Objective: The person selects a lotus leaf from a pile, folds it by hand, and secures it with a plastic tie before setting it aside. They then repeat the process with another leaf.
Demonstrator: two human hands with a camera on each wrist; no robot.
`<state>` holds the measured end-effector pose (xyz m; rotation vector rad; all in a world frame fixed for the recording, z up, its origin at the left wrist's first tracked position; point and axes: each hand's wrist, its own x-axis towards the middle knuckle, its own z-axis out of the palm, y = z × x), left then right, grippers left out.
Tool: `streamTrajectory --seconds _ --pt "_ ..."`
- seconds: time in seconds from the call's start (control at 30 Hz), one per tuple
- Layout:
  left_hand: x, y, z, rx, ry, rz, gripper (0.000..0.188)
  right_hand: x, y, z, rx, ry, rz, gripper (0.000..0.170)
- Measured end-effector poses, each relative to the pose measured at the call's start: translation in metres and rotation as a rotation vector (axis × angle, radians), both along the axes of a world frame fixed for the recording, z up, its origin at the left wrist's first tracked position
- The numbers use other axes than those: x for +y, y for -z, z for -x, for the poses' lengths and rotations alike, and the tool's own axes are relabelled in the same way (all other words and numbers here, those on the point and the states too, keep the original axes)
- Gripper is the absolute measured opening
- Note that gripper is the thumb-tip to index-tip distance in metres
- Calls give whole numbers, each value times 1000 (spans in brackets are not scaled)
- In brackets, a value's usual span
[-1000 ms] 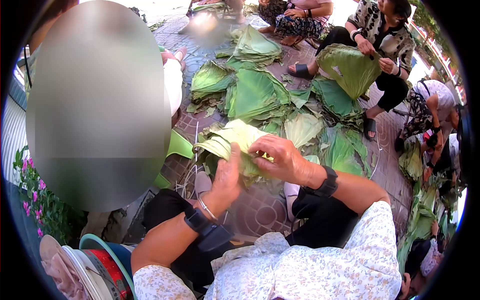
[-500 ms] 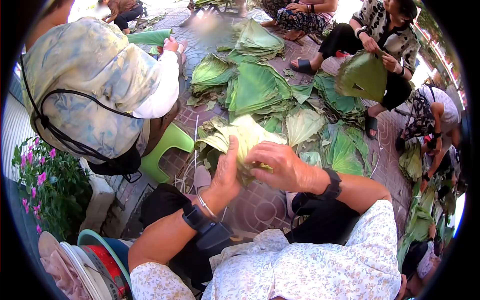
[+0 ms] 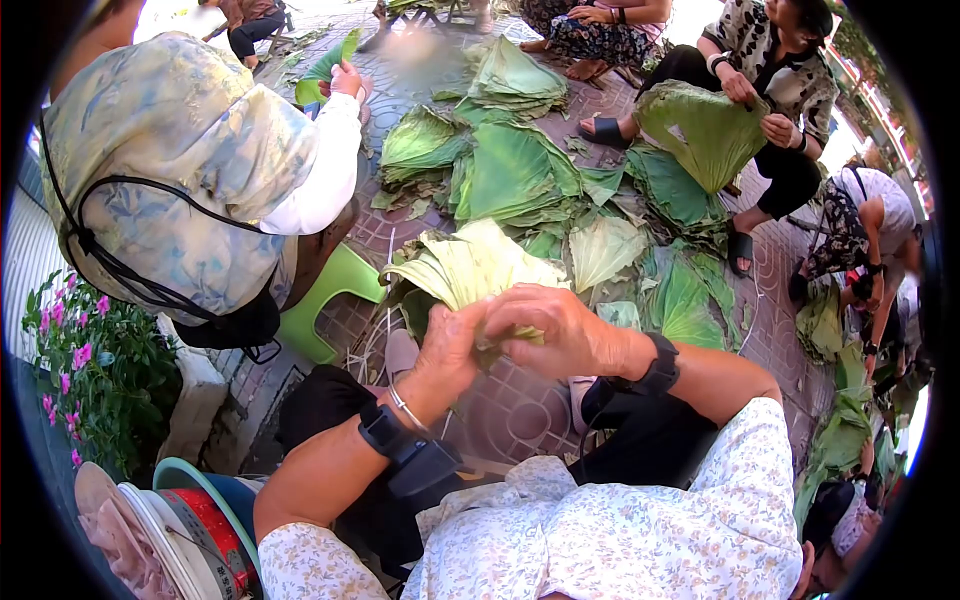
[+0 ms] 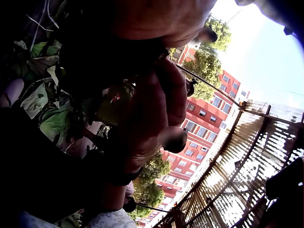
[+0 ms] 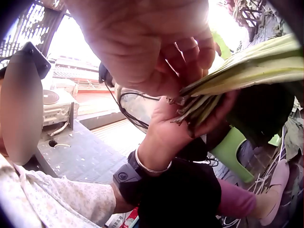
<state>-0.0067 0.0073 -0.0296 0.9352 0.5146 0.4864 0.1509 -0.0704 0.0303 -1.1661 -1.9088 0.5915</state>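
A folded bundle of pale yellow-green leaves stands out above both hands in the head view. My left hand grips its gathered base, thumb over the stems. Beside it, touching, my right hand pinches the same end with curled fingers. From the right wrist, several cut stem ends stick out of the left hand, with the right hand's fingers and thumb against the leaf edge. The left wrist view is dark, and the bundle cannot be made out there.
Stacks of green leaves lie on the paving ahead. At the left a person in a patterned hood sits on a green stool; at the right another person holds a leaf. Stacked hats or lids stand at lower left, near pink flowers.
My left thumb, upright before, now lies over the bundle's base, and my right hand has come against the left. The hooded person's leaf has been raised; the person at right has spread theirs.
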Motion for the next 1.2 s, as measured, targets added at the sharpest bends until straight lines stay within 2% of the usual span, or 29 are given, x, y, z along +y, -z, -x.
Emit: streamTrajectory --seconds 0.1,0.2,0.3,0.4,0.53,0.83,0.93,1.03,1.13,1.2 --pt "0 -10 -5 51 -126 339 23 4 5 -7 91 19 126 15" --pt "-3 -17 -7 134 -213 170 20 10 16 -21 155 124 269 16" --pt "-6 -17 -6 22 -230 116 26 15 28 -32 218 246 363 17" --pt "-7 -19 -1 0 -162 -86 32 17 25 -36 240 309 376 14" --pt "-6 -21 -1 21 -157 -163 37 16 11 -33 184 330 306 14" --pt "-3 -15 3 144 26 97 38 27 30 -44 199 286 301 18" --pt "-8 -16 1 384 122 21 34 30 30 -46 219 225 342 26" --pt "-12 -25 -1 408 241 -33 34 29 34 -46 226 181 364 32" --pt "-15 -28 -3 486 250 -110 33 29 28 -48 120 167 392 30" --pt "-14 -22 -3 486 308 -161 32 31 33 -51 10 116 305 26"
